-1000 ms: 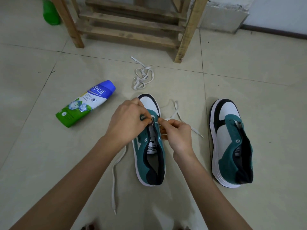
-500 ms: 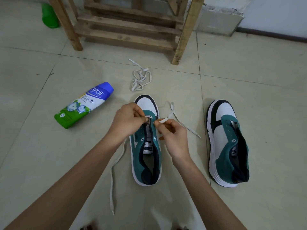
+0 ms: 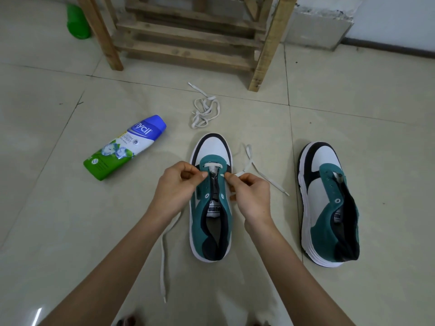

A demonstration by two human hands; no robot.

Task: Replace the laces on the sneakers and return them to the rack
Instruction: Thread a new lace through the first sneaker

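Observation:
A teal, white and black sneaker (image 3: 213,231) stands on the floor in front of me, toe pointing away. A white lace (image 3: 255,169) crosses its lowest eyelets; one end trails right, the other runs down the floor on the left. My left hand (image 3: 175,191) pinches the left eyelet flap of this sneaker. My right hand (image 3: 251,196) pinches the lace beside the right eyelet row. The second sneaker (image 3: 327,208) stands unlaced to the right. A loose white lace (image 3: 204,110) lies bunched beyond the toe. The wooden rack (image 3: 188,36) stands at the back.
A blue, white and green powder bottle (image 3: 124,147) lies on its side on the tiled floor to the left. A green bottle (image 3: 77,21) stands behind the rack's left leg. A grey wall ledge (image 3: 315,29) is at the back right.
The lace bar across the lowest eyelets has come into sight. My hands have shifted slightly apart and lower on the sneaker. The camera has tilted a little.

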